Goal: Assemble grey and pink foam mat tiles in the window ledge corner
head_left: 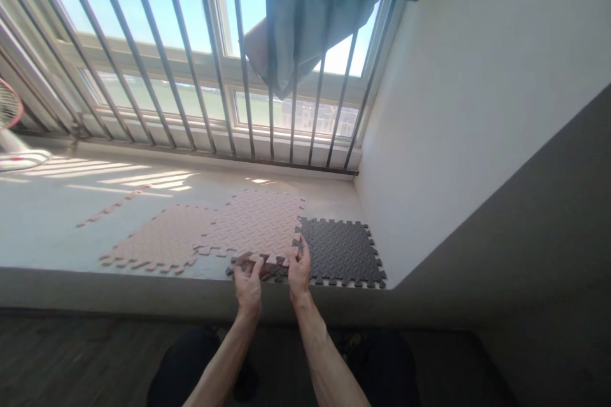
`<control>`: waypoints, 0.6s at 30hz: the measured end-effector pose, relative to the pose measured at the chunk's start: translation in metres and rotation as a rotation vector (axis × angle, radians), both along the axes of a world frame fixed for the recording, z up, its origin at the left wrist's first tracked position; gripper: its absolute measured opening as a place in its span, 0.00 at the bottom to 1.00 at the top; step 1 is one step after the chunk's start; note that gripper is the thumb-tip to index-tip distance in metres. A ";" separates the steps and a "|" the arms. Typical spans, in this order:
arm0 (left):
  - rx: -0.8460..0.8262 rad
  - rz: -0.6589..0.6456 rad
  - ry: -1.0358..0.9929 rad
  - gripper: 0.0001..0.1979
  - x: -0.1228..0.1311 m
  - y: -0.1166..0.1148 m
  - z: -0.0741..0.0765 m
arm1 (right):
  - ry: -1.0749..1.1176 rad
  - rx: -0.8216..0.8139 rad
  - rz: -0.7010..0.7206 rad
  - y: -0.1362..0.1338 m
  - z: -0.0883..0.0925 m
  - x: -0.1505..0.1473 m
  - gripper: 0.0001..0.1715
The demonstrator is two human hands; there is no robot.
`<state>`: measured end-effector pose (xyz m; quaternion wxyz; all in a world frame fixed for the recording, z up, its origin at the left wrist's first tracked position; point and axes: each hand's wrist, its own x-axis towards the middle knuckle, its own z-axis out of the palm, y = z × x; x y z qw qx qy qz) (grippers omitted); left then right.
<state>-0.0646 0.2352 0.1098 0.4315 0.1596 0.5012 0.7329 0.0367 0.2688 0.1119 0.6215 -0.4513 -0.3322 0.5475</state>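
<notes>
A pink foam mat tile point(260, 222) with toothed edges is held at its near edge by both hands. My left hand point(249, 286) pinches that edge near its middle, and my right hand point(299, 267) grips the near right corner. Under the pink tile, part of a dark grey foam tile point(272, 272) shows along the front; the rest of it is covered. Right of my right hand lies another dark grey foam tile point(341, 251), flat on the ledge. A second pink tile point(165, 235) lies to the left, partly overlapped by the held one.
A narrow toothed strip point(114, 205) lies on the ledge point(42, 229) farther left, and a fan point(19, 156) stands at the far left. Metal railing bars point(217, 70) with a hanging cloth point(305, 19) run along the window. A white wall point(458, 95) bounds the right side.
</notes>
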 end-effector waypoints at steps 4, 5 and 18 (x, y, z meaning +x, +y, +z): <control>0.043 -0.174 -0.107 0.25 0.025 0.015 0.005 | -0.055 0.010 -0.097 0.027 0.010 0.086 0.51; 0.055 -0.178 -0.124 0.26 0.026 0.022 0.006 | -0.079 0.005 -0.120 0.034 0.011 0.109 0.52; 0.054 -0.390 0.173 0.36 0.111 0.198 -0.047 | -0.757 -0.089 -0.226 0.169 -0.036 0.291 0.44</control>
